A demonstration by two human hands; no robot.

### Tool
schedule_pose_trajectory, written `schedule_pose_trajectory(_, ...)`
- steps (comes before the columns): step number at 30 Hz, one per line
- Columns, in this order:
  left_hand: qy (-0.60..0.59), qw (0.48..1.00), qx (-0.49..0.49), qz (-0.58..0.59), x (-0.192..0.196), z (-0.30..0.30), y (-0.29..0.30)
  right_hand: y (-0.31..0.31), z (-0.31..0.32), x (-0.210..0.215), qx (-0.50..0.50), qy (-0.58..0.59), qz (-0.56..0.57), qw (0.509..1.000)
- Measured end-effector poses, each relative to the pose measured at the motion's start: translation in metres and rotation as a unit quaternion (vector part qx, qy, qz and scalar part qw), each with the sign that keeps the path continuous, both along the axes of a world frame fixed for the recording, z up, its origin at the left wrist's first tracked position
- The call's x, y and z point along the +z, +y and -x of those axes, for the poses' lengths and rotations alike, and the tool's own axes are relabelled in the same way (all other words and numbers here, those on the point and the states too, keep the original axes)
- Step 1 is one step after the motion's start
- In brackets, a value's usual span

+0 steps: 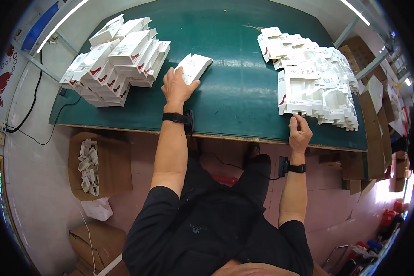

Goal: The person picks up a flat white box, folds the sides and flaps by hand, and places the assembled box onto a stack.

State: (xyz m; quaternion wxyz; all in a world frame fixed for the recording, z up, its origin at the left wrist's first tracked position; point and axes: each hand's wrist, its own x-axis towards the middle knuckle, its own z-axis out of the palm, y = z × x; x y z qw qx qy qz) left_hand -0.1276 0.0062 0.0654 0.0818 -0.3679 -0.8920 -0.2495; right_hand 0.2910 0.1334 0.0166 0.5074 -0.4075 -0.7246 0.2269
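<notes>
**Left hand on a folded box, right hand at the flat blanks**

Left hand (177, 87) laid flat and spread open, fingers on the near end of a single white box (194, 67), pressing rather than gripping. Box lying on its side on the green bench (230, 92), just right of the stacked boxes (115, 60) at far left, apart from them by a small gap. Right hand (300, 133) at the near bench edge, curled almost closed, fingertips pinching the lower edge of the flat blanks (315, 83) heaped at right; hard to tell whether one sheet or several are caught.

Thin white card with red marks, so probably very light and easy to slide. Assembled box likely hollow and crushable: better taken by the long sides near the corners than squeezed across the broad face. Blanks probably floppy and slick against each other, apt to fan out or come away in twos; best peeled by one edge or flap. Folds and tabs likely to crease if bent the wrong way.

Black wristbands on both wrists. Cardboard cartons on the floor below.
</notes>
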Motion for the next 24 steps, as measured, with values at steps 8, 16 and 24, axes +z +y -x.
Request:
schedule_pose_trajectory(8,-0.055,0.991,-0.049,-0.114,0.007,-0.023,-0.016,-0.018,0.016,0.004,0.024,0.072,0.086,0.993)
schedule_pose_trajectory(16,-0.048,0.945,-0.214,-0.243,0.009,-0.145,-0.025,-0.071,0.121,0.037,0.244,0.199,0.270,0.910)
schedule_pose_trajectory(24,-0.369,0.866,-0.223,-0.253,-0.010,-0.132,-0.037,-0.059,0.125,0.041,0.314,0.240,0.316,0.863)
